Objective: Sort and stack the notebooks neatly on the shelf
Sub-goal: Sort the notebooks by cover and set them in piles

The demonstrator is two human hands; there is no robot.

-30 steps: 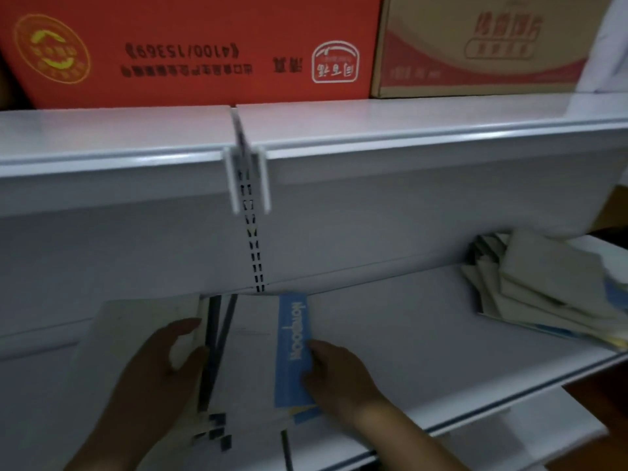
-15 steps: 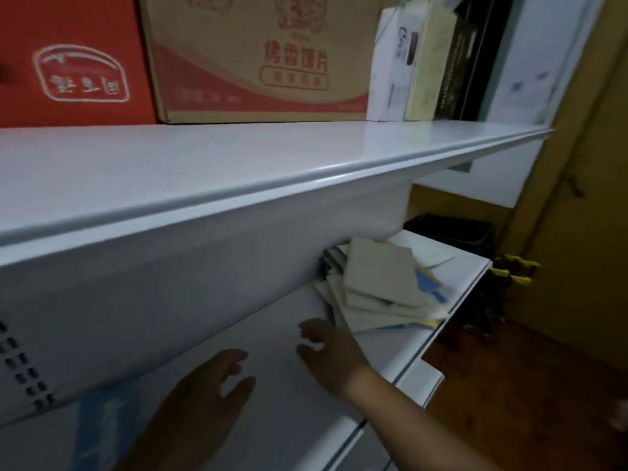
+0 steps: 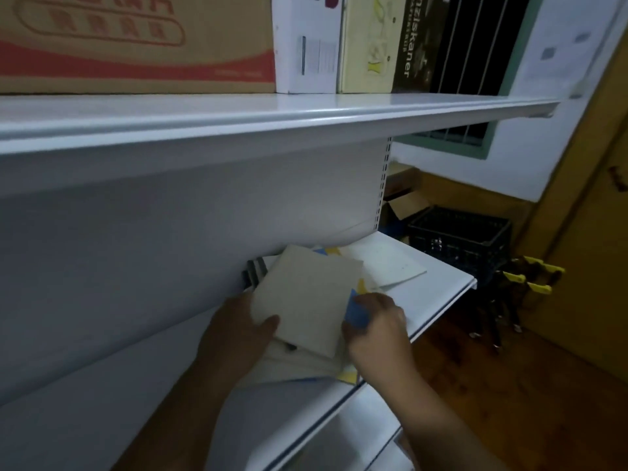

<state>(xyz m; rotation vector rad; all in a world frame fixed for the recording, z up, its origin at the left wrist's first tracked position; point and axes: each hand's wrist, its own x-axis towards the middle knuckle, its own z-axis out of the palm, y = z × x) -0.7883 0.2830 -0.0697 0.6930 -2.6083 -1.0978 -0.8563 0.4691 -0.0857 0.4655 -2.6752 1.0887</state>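
White metal shelving fills this dim corner. On the lower shelf, towards its right end, the notebooks lie in a loose, fanned pile against the back panel, with a plain grey cover on top, turned askew. One pale notebook pokes out to the right from under the heap, flat on the shelf.

Both hands are on the pile. The left hand grasps its left edge, thumb pressed down on the grey cover, the other fingers hidden beneath. The right hand is at the near right side, its fingers curled over a blue corner that sticks out lower in the stack. A yellow corner shows at the front lip of the shelf, below that wrist.

On the upper shelf stand a brown and red carton and some upright boxes. Past the shelf's end a black crate sits on the wooden floor, with yellow-handled tools just beside it, under a barred window.
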